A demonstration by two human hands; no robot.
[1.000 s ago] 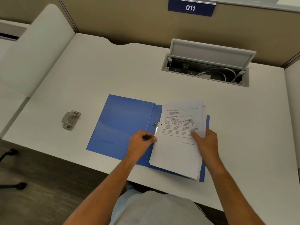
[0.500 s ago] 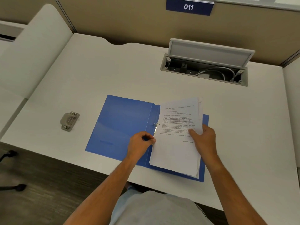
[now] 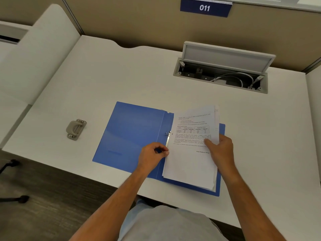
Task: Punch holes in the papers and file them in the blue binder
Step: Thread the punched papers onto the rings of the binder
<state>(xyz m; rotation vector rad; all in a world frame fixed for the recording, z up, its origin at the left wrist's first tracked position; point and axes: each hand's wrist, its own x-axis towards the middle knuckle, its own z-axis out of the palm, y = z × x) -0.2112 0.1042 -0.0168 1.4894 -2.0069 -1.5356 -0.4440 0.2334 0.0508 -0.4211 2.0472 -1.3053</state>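
Observation:
The blue binder point(image 3: 132, 134) lies open near the desk's front edge, with its metal ring clip point(image 3: 167, 136) at the spine. A stack of printed white papers point(image 3: 189, 164) rests on the binder's right half, its left edge against the clip. My left hand point(image 3: 152, 155) is closed, with its fingertips pinched at the papers' left edge by the lower end of the clip. My right hand point(image 3: 220, 150) grips the stack's right edge, thumb on top of the top sheet.
A small beige hole punch point(image 3: 75, 129) sits on the white desk point(image 3: 104, 75) to the left of the binder. An open cable box point(image 3: 222, 73) with white cables is set into the desk at the back right. Beige partitions enclose the desk.
My right hand has slid a little up the papers' right edge and the stack has shifted slightly. My left hand stays pinched at the clip.

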